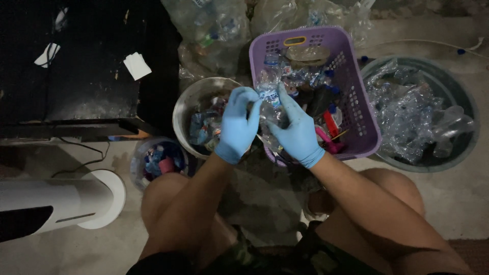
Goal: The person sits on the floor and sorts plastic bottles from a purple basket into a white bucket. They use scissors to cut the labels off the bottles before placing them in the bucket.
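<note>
Dim concrete floor [458,203], seen from above, knees bent at bottom of view.

Black cabinet or box [76,66] upper left, biggest item; white paper scrap [136,65] lying on its top near the right edge.

Round dark tub [466,109] at right, filled with crushed clear plastic bottles [407,114].

Purple perforated basket [356,102] centre right, just beside the tub, holding mixed clear bottles, a red item and a pink item near its front corner. Bagged clear bottles [214,25] stacked behind the basket, top centre.

White cylindrical appliance [61,201] lying at lower left, round base facing right; black cable on floor just above it.

Round metal bowl [191,104] left of basket, holding what look like torn plastic labels, blue and white. Smaller clear container [158,160] below the bowl, near the left knee, filled with blue and red bits, probably caps; too dark to confirm.

Left hand [237,127] in light blue glove, over the gap between bowl and basket. Fingers curled, tips closed on the upper end of a clear plastic bottle [270,104].

Right hand [295,130] in matching glove, fingers partly spread and wrapped round the same bottle from the right side, index extended up along it.

Bottle held between both hands, above the basket's front left corner, roughly upright. Blue label band visible on it near the left fingertips; cannot tell whether cap is on.
</note>
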